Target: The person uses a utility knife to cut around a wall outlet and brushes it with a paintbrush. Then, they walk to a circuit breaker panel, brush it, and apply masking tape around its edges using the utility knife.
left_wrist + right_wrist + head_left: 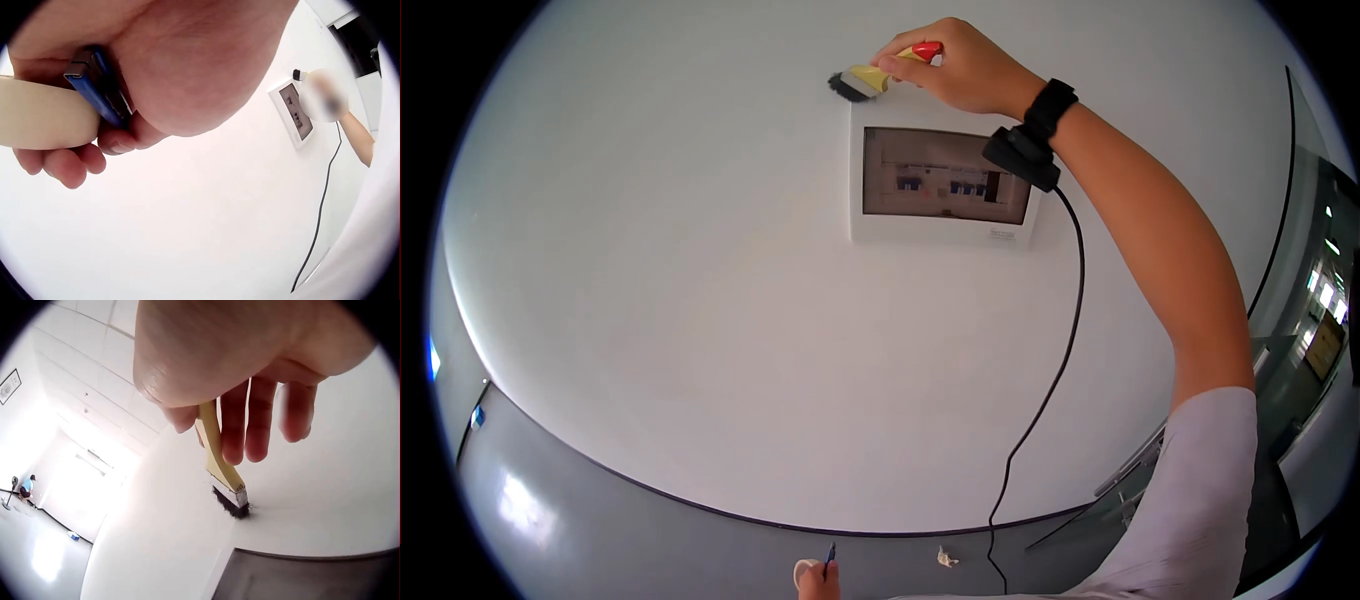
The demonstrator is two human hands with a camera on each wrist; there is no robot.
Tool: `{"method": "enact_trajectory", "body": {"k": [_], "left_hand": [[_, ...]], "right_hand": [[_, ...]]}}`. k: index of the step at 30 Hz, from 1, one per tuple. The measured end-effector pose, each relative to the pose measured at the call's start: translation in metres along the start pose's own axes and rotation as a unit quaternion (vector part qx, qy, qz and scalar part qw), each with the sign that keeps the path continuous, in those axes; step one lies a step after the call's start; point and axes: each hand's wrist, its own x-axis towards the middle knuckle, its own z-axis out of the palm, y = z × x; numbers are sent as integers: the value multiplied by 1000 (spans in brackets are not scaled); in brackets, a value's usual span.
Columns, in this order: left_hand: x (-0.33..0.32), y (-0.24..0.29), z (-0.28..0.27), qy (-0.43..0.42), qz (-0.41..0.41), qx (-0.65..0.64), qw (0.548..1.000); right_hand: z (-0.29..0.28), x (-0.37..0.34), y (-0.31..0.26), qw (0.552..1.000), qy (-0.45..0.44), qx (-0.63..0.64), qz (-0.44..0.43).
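At the far left, the glossy grey floor (650, 530) carries a bright reflection and meets the broad white wall (700, 300) at a dark edging strip (700, 508). Low down, the left hand (818, 582) curls round a cream roll (47, 115) and a blue tool (103, 87). High up, the brush (860, 82) sets dark bristles against the wall, just above the upper left corner of the breaker box (940, 182); the right hand (960, 68) pinches its handle. Rightward, a black cable (1082, 250) hangs before the wall, and dark glass (1305, 210) shows bright lights.
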Motion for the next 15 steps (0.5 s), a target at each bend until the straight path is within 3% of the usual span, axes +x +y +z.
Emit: {"method": "enact_trajectory", "body": {"k": [3,5,9,11,15], "left_hand": [[-2,3,3,6,-34,-31,999],[-3,-15,8,25,15,37,999],[-14,-19,5,35,10,41,998],[-16,-11,2,49,-38,18,998],[-14,-8,1,51,-44,43,997]], "right_hand": [[-3,-3,22,999,-3,-8,31],[-23,-19,35,999,-11,-24,34],[-65,-74,54,991,7,-28,132],[-89,-103,52,982,17,-9,189],[-125,-149,62,970,24,-46,238]]}}
